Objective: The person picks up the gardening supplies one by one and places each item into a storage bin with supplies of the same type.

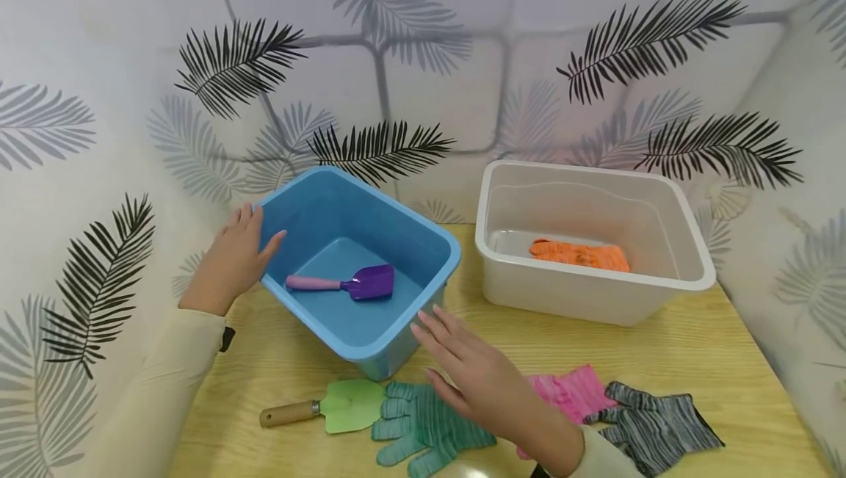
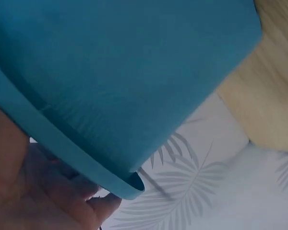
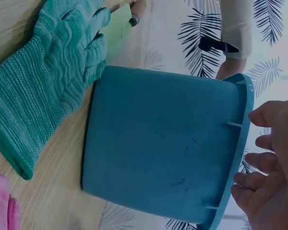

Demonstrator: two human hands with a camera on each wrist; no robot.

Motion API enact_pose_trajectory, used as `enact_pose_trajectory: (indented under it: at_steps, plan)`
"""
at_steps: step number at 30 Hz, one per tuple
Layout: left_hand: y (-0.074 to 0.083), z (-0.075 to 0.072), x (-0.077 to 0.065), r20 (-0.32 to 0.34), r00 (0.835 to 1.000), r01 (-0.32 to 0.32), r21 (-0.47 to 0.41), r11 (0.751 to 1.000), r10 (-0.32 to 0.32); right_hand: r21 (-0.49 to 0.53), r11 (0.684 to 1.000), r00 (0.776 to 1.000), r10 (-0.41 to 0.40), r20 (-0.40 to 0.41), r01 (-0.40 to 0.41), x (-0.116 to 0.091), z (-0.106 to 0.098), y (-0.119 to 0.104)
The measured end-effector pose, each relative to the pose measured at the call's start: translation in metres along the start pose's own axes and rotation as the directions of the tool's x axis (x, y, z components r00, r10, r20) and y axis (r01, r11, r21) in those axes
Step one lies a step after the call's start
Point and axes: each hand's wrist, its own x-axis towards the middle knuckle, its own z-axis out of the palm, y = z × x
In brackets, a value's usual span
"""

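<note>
A blue plastic tub stands on the table, turned with one corner toward me. My left hand holds its left rim, the thumb over the inside and the fingers along the outer edge. In the left wrist view that hand lies under the rim lip. Inside the tub rests a small purple shovel with a pink handle. My right hand hovers by the tub's near right side, fingers loosely extended, holding nothing. The right wrist view shows its fingertips close to the rim.
A white tub with an orange glove inside stands at right. Along the front lie a green trowel with a wooden handle, a green glove, a pink glove and a grey glove. Leaf-patterned cloth hangs behind.
</note>
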Motion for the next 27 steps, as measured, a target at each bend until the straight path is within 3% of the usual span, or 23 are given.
enact_pose_trajectory:
  at_steps: [4,14,27]
  plan:
    - [0.001,-0.003,0.014,0.088,0.996,0.017,0.060,0.998,-0.022,-0.015,0.999,0.999,-0.034,-0.002,0.034,0.005,0.007,0.002]
    - [-0.005,0.007,0.030,0.128,0.990,0.053,0.089,0.995,-0.064,-0.078,0.991,0.991,-0.117,-0.064,0.112,0.021,0.015,-0.006]
    - [-0.011,0.013,0.041,0.024,0.999,0.043,0.100,0.994,-0.046,-0.045,0.998,0.984,-0.042,-0.175,0.034,0.028,0.027,-0.017]
